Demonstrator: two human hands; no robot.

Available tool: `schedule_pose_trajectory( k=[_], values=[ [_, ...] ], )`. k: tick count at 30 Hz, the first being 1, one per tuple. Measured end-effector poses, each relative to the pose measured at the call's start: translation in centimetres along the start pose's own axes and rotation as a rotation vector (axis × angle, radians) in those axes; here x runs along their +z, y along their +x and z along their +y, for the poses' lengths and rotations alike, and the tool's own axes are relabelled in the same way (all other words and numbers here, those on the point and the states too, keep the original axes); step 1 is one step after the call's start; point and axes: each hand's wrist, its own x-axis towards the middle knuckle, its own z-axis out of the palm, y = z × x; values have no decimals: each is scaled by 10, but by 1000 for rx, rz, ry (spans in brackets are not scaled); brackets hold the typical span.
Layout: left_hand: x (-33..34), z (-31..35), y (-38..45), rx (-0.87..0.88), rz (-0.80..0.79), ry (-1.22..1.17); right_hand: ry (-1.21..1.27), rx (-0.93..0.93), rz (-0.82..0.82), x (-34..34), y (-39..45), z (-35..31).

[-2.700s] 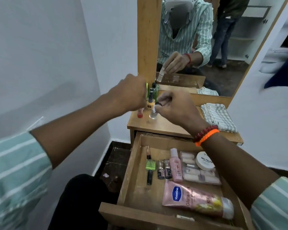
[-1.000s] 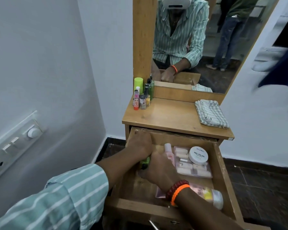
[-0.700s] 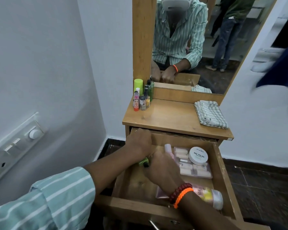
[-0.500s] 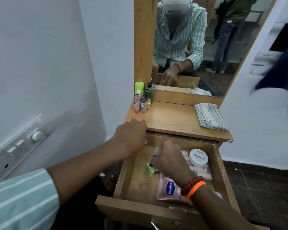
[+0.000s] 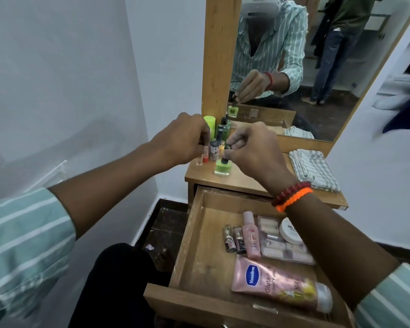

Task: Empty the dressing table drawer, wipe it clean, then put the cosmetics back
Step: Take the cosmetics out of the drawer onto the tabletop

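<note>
The wooden drawer (image 5: 192, 235) stands pulled open below the dressing table top (image 5: 244, 183). In it lie two small dark bottles (image 5: 233, 239), a pink bottle (image 5: 251, 237), a clear box of nail pieces (image 5: 283, 249), a white round jar (image 5: 290, 233) and a pink Vaseline tube (image 5: 277, 285). My right hand (image 5: 253, 150) pinches the black cap of a green nail polish bottle (image 5: 223, 167), whose base is on or just above the top. My left hand (image 5: 182, 143) is closed on a thin tube (image 5: 199, 160) beside a cluster of small bottles (image 5: 217, 138).
A folded striped cloth (image 5: 314, 171) lies at the right of the top. The mirror (image 5: 294, 67) behind shows me and a standing person. A white wall (image 5: 81, 91) is close on the left. My dark-trousered knee (image 5: 114, 280) is beside the drawer's left front corner.
Both hands rose out of the drawer to the back left of the table top. The green nail polish bottle and a thin tube left the drawer with them.
</note>
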Motion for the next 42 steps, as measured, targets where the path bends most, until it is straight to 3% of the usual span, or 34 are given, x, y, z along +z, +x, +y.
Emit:
schedule_pose_trajectory(
  k=[13,34,38,42],
  values=[
    [32,-18,15,-1,-12,18,1,-34,51,42,43,18],
    [32,-8,5,-45,42,22,16,-68,38,20,14,25],
    [41,13,-23,-45,31,-51,-13,26,-87,12,-20,43],
    [77,43,-60,-99,-243,-80,-111,146,-447,14,-53,66]
  ],
)
